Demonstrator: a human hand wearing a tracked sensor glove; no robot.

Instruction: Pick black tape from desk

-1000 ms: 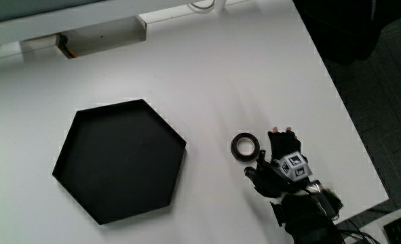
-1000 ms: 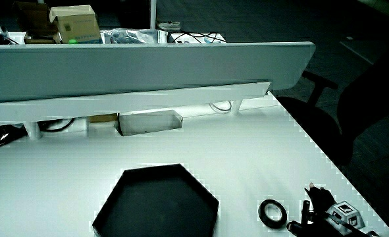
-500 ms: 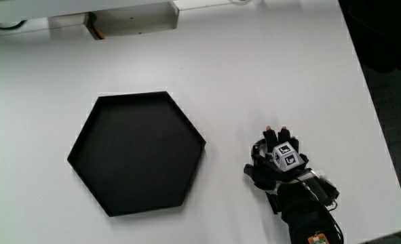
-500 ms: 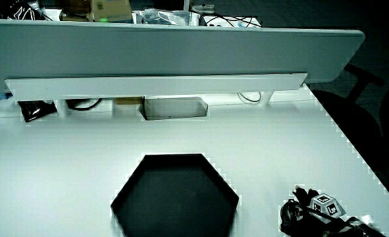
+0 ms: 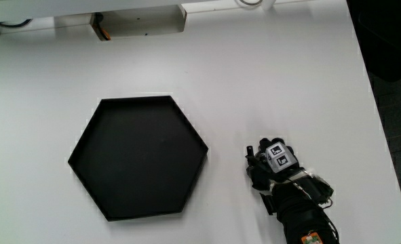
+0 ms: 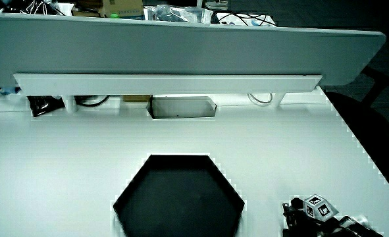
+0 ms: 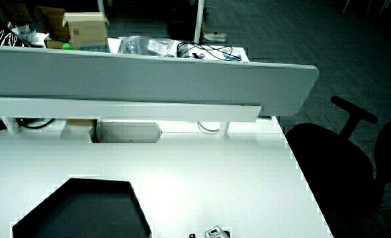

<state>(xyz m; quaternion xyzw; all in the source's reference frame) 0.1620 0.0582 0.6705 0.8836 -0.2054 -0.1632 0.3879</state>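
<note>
We have the hand (image 5: 273, 166) low on the white worktop (image 5: 268, 81), close to the person's edge, knuckles up, with the patterned cube (image 5: 279, 157) riding on its back and the black-sleeved forearm (image 5: 305, 217) trailing toward the person at about five o'clock. The grip looks curled down tight against the worktop, fingers bunched under the cube. The black tape is hidden under the glove, so we cannot see it, and we cannot tell whether the grip has actually closed on it. In a side view the hand (image 6: 306, 217) shows the same bunched shape, the cube (image 6: 316, 207) on top.

At nine o'clock from the hand, near but not touching, sits the black hexagonal tray (image 5: 138, 166), flat on the worktop; nothing stands between the two. In both side views the tray (image 6: 179, 197) (image 7: 83, 211) lies nearer the person than the partition.

Farther off, around eleven o'clock from the hand, a pale box (image 5: 140, 20) rests by the worktop's edge, under the low grey partition (image 6: 181, 46). A dark office chair (image 7: 341, 165) stands off the worktop at roughly two o'clock.
</note>
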